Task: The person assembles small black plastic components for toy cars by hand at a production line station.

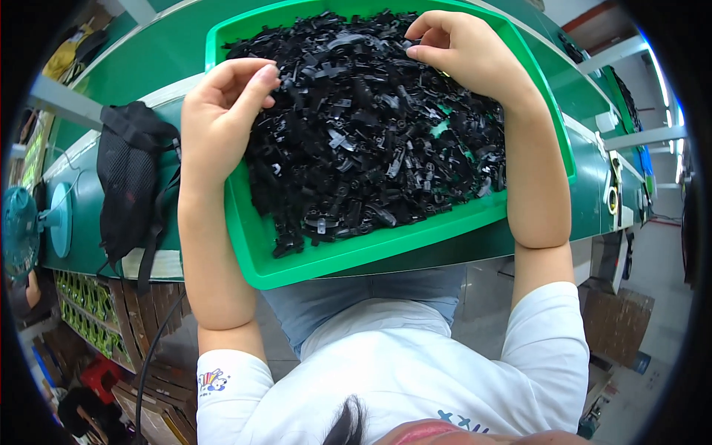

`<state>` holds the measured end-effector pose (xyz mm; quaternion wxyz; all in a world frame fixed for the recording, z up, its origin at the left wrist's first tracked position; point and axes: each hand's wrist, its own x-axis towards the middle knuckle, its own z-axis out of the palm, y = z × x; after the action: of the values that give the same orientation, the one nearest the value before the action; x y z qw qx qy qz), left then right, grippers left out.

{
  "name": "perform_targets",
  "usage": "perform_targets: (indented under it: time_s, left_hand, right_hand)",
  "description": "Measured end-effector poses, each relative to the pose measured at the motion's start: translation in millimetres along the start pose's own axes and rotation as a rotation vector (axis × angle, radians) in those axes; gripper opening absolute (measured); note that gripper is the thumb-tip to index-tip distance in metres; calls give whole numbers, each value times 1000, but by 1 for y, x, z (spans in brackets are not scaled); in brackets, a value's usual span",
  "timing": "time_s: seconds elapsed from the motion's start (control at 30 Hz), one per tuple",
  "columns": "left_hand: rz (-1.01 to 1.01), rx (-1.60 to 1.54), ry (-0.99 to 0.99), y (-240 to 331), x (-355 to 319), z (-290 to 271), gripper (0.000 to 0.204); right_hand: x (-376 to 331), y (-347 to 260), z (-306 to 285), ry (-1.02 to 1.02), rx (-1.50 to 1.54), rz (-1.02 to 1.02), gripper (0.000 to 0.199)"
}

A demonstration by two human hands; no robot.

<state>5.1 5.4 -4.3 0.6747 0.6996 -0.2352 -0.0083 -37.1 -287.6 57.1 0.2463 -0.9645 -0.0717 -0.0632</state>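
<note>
A large green tray (415, 239) lies in front of me, heaped with small black plastic parts (348, 126); a few clear or greyish pieces show among them. Over the tray's left side, my left hand (226, 107) is closed, thumb and index finger pinched together. Whatever it pinches, if anything, is too small to name. My right hand (466, 55) hovers over the far right of the heap with curled fingers. Its thumb and index tips come close around something dark that I cannot make out against the black parts.
A black mesh bag (136, 178) with straps lies on the green table left of the tray, near a teal fan (55, 219). To the right, a tape roll (613, 199) sits by the table edge. Brown boxes (152, 315) stand below on the left.
</note>
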Motion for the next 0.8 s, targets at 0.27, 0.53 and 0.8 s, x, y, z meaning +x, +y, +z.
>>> perform_targets:
  time_s: [0.27, 0.53, 0.8]
  left_hand:
    - [-9, 5, -17, -1, 2, 3, 19]
    - [-6, 18, -36, -3, 1, 1, 19]
    - [-10, 38, -39, 0, 0, 4, 18]
  right_hand:
    - [-6, 5, -2, -427, -254, 173, 39]
    - [0, 0, 16, -638, -157, 46, 62]
    - [-1, -7, 15, -753, 73, 185, 59]
